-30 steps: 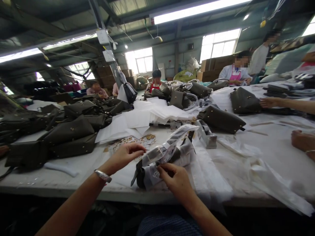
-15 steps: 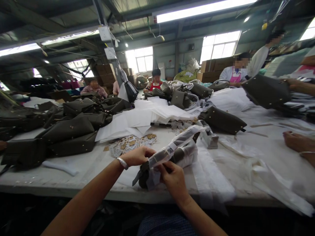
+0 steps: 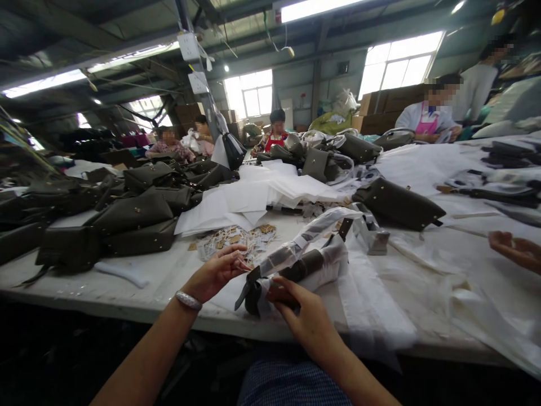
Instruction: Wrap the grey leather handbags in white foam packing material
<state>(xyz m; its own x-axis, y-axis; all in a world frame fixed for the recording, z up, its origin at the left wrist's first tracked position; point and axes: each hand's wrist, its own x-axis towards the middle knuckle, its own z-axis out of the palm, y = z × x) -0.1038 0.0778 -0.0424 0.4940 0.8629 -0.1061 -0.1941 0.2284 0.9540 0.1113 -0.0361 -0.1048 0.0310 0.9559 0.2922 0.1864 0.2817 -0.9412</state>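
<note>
I can read no word, brand or number anywhere. Taking the plastic-wrapped bag [image 3: 310, 265] at my right grip [image 3: 302, 310] as my landmark, I see a heap of small stringed tags [image 3: 236, 239] on the desk [image 3: 164, 293] just beyond it to the left; whatever marks they bear are too small for me to make out. One loose brown tag [image 3: 193, 247] lies farther left of the bag, equally unreadable. Far beyond and above the bag, to the left, two white socket plates [image 3: 198, 82] on a post [image 3: 207, 107] show dark specks but no legible lettering.
</note>
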